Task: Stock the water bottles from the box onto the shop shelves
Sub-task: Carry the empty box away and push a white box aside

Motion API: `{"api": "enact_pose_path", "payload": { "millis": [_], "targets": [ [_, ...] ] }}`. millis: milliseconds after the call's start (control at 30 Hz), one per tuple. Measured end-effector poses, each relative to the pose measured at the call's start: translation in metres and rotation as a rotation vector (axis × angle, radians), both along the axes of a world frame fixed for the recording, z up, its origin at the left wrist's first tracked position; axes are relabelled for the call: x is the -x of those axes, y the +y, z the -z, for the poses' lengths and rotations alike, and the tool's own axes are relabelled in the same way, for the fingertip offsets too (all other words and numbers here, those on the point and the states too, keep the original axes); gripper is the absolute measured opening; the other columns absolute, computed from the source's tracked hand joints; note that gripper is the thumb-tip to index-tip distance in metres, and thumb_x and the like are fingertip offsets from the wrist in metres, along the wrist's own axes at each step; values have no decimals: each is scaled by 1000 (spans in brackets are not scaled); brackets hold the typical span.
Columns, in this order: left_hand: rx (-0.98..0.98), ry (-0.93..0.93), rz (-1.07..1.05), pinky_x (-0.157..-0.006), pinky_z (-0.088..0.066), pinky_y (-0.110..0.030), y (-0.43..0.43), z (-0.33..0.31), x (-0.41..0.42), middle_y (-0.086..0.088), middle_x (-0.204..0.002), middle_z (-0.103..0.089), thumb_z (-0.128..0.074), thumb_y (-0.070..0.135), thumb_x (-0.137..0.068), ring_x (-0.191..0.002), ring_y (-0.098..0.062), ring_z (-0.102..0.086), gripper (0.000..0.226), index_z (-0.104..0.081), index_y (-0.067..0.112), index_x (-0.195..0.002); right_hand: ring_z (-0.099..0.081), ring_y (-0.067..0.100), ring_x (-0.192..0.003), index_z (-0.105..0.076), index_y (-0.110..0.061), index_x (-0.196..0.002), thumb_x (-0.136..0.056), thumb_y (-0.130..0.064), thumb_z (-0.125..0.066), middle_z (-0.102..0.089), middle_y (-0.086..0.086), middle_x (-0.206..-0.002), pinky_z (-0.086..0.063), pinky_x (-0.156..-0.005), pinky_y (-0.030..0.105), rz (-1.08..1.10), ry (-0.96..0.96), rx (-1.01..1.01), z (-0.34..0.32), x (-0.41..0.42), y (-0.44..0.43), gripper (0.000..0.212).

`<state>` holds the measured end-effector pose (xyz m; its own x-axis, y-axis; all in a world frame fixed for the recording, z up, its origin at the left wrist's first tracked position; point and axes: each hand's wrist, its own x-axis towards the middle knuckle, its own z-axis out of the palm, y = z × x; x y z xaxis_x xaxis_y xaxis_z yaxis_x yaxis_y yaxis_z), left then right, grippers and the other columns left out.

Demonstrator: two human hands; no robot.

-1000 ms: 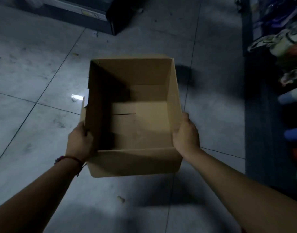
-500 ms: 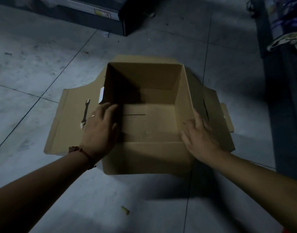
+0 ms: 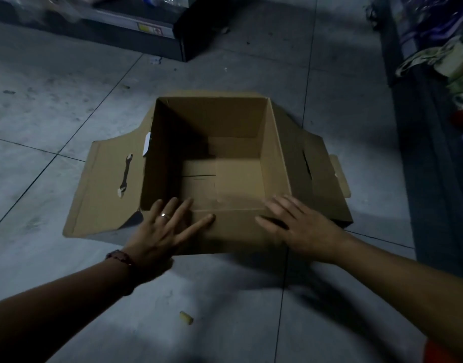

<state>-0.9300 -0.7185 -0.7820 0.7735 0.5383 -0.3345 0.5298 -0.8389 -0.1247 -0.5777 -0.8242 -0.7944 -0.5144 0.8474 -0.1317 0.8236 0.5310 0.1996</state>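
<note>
Grey floor tiles (image 3: 68,87) fill my head view, dimly lit, with shop shelves (image 3: 408,127) along the right edge. The cardboard box (image 3: 235,231) sits open on the floor, side flaps (image 3: 102,192) splayed outward and bare bottom showing. The left hand (image 3: 159,231) lies against its near wall, fingers (image 3: 172,208) straight and wide. The right hand (image 3: 303,229) is blurred at the near right corner, fingers wide, holding nothing.
</note>
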Motion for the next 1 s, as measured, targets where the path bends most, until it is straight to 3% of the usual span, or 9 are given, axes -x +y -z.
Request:
{"api": "enact_pose_path", "payload": {
  "millis": [67, 133, 267, 433, 533, 633, 767, 900, 1000],
  "targets": [
    [-33, -66, 19, -109, -37, -67, 3, -3, 15, -28, -155, -38, -87, 46, -61, -134, -52, -47, 126, -14, 29, -163, -46, 38, -138, -37, -10, -155, -75, -29, -85, -51, 22, -149, -28, -123, 52, 95, 122, -24, 1, -8, 0, 95],
    [-32, -86, 48, -111, -38, -63, 12, -10, 32, -24, -155, -40, -76, 57, -68, -135, -47, -46, 115, -18, 26, -162, -51, 32, -139, -44, -8, -151, -84, -39, -74, -57, 16, -146, -29, -126, 48, 135, 276, 5, -4, -18, 0, 80],
    [-12, -198, 41, -102, -48, -47, 27, -28, 52, -9, -142, -58, -51, 65, -80, -121, -31, -61, 83, -46, 20, -150, -48, 24, -142, -58, -8, -143, -93, -41, -53, -59, 10, -146, -27, -126, 46, 200, 513, 62, -10, -19, -4, 60],
    [326, -592, -329, -77, -52, -25, 31, -53, 47, 17, -111, -72, -44, 84, -83, -90, 2, -68, 72, -70, 28, -120, -62, 27, -109, -72, -15, -113, -95, -43, -56, -66, 4, -114, -53, -94, 52, 511, 833, 37, 2, 1, -6, 37],
    [388, -573, -531, -82, -51, -21, 33, -63, 40, 9, -121, -69, -61, 79, -77, -96, -2, -68, 74, -69, 21, -122, -67, 27, -96, -76, -13, -108, -98, -67, -49, -70, 3, -100, -55, -86, 51, 651, 932, 48, 0, 10, -10, 61],
    [532, -618, -571, -71, -50, -11, 19, -62, 26, 22, -92, -63, -76, 55, -78, -77, 5, -63, 29, -60, 36, -93, -70, 19, -107, -74, -20, -120, -92, -76, -50, -75, -2, -111, -58, -93, 48, 774, 1047, 62, -3, 19, -24, 68],
    [486, -738, -536, -67, -49, -13, 10, -41, 17, 23, -103, -65, -74, 63, -77, -84, 2, -63, 45, -62, 33, -108, -62, 19, -112, -51, -39, -121, -84, -77, -54, -63, -5, -119, -57, -94, 47, 951, 948, 98, -11, 34, -30, 53],
    [165, -612, -303, -69, -46, -27, 13, -23, 2, 7, -114, -56, -47, 68, -89, -86, -12, -57, 53, -59, 25, -119, -50, 30, -125, -45, -19, -146, -97, -48, -62, -53, 10, -136, -48, -104, 46, 948, 689, 30, -18, 52, -19, 60],
    [103, -554, -238, -72, -45, -30, 21, -16, -12, 0, -113, -56, -39, 60, -88, -91, -21, -59, 51, -59, 24, -116, -46, 35, -129, -54, -11, -139, -96, -41, -58, -52, 15, -141, -44, -107, 50, 793, 484, -64, -19, 64, -11, 52]
  ]
}}
